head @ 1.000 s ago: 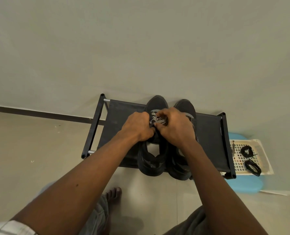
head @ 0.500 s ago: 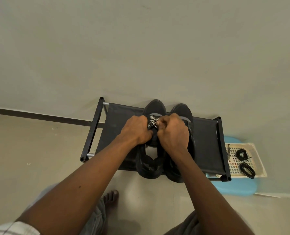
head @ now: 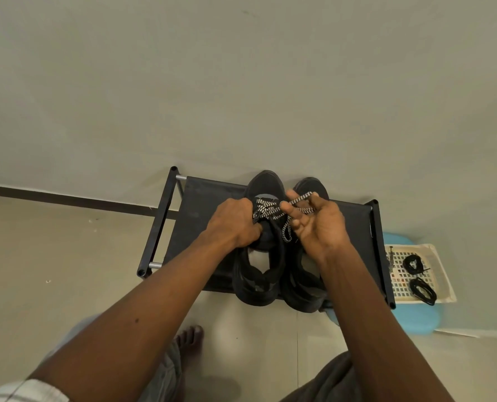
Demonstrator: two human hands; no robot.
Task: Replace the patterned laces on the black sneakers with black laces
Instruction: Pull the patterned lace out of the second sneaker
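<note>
Rolled palm-up since before, the right hand [head: 320,224] curls round loosened patterned lace [head: 270,210]; the left hand [head: 235,224] grips the left sneaker [head: 263,182], fingertips hidden. It stands midway along the rack [head: 206,198], toe toward its back edge.

A plain grey-green wall [head: 241,82] fills the upper half, softly and evenly lit. A dark skirting strip [head: 67,198] runs along its foot, where it meets the pale tiled floor [head: 53,271] with its thin grout lines. Against the wall stands a low black rack [head: 203,207] with a dark fabric shelf and silver cross tubes. Just beside the rack's right edge sits a light blue rounded stool [head: 415,317], with a cream perforated tray [head: 441,265] resting on it
</note>
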